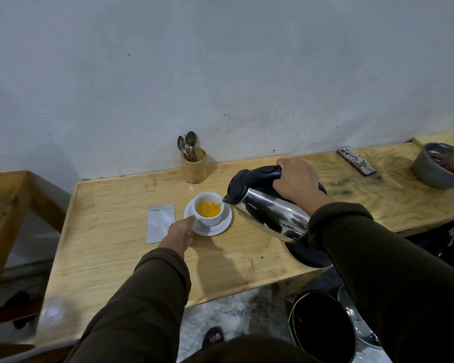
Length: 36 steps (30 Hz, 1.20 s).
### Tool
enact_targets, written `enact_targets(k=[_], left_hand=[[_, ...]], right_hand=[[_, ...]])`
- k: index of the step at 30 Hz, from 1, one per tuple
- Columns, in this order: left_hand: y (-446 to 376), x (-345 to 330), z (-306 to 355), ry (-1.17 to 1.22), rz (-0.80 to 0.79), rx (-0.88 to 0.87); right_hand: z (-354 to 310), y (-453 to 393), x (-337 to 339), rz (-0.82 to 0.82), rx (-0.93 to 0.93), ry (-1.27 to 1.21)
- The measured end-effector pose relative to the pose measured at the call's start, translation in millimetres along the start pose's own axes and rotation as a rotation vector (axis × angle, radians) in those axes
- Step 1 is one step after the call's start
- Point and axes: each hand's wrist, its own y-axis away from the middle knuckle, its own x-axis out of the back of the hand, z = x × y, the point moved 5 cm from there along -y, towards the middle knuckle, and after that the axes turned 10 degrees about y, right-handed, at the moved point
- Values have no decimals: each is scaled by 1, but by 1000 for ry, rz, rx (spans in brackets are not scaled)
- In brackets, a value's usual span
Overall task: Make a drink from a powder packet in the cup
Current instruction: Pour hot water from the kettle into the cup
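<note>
My right hand (pixel 296 179) is clenched around the black handle of the shiny steel electric kettle (pixel 266 205), tilted, spout over the rim of the small white ceramic cup (pixel 208 209) at its 9 o'clock; water streams in. Cup holds orange liquid, sits on round white saucer (pixel 222 226), mid pale wooden table (pixel 110 247). My left hand (pixel 181 231) grips the saucer edge at 8 o'clock. Flat silver powder packet (pixel 160 222) lies at the cup's 9 o'clock. Wooden holder with metal spoons (pixel 193 163) at 12.
</note>
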Motion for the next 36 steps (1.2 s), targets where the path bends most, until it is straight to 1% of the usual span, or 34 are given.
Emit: enact_targets(k=[12, 20, 25, 29, 34, 36], left_hand=[[7, -3, 2, 17, 19, -2], [11, -3, 1, -14, 12, -21], [10, 2, -1, -113, 27, -60], [15, 0, -6, -224, 76, -138], [26, -14, -23, -242, 142, -196], [33, -20, -32, -283, 181, -223]], right_hand=[[2, -1, -2, -3, 25, 1], [7, -5, -8, 5, 27, -28], [28, -6, -18, 24, -41, -199], [49, 2, -22, 57, -113, -335], [71, 16, -24, 98, -205, -472], [83, 23, -22, 122, -249, -532]])
